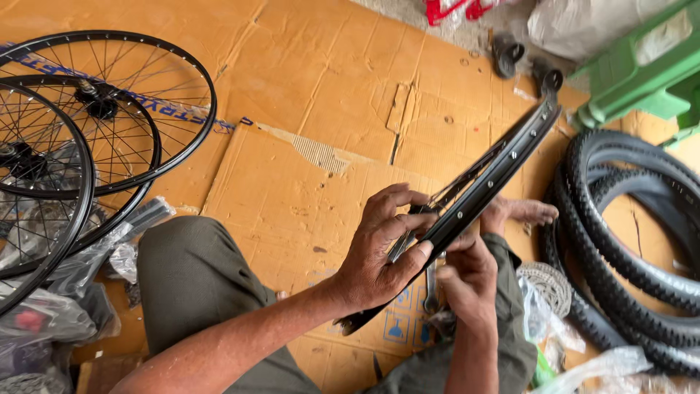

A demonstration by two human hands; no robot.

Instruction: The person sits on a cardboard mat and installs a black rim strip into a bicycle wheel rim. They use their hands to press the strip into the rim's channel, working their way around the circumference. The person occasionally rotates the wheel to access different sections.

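I'm sitting on cardboard point(306, 80) on the floor, working a black rim point(487, 182) with spokes point(467, 179) already in it. My left hand point(383, 248) wraps the rim's near part, thumb pressed on the outer face, fingers curled over the inner edge among the spokes. So it's closed on the rim. My right hand point(467, 284) sits just below and right of the left, under the rim's edge, fingers curled in. Something thin seems pinched there, a nipple or tool maybe; too hidden, can't tell.

Doing this step well, my judgement: hold the rim steady with the left so it doesn't twist, keep the thumb clear of the rim holes point(514, 155), and let the right feed at one hole only. Line the spoke end straight with its hole before turning anything, or the thread could cross. Loose spokes can tangle, so separate them first.

Where the rim lies: it runs diagonally from my lap, lower left, up to the far right, tilted on edge. The far end is near a green stool point(634, 80). My bare foot point(521, 211) is just behind the rim's middle.

Around: finished wheels point(109, 109) stacked at far left, well apart from my hands. Tyres point(627, 219) piled at right. A sprocket point(547, 284) lies near my right knee, with plastic bags point(87, 263) on both sides.
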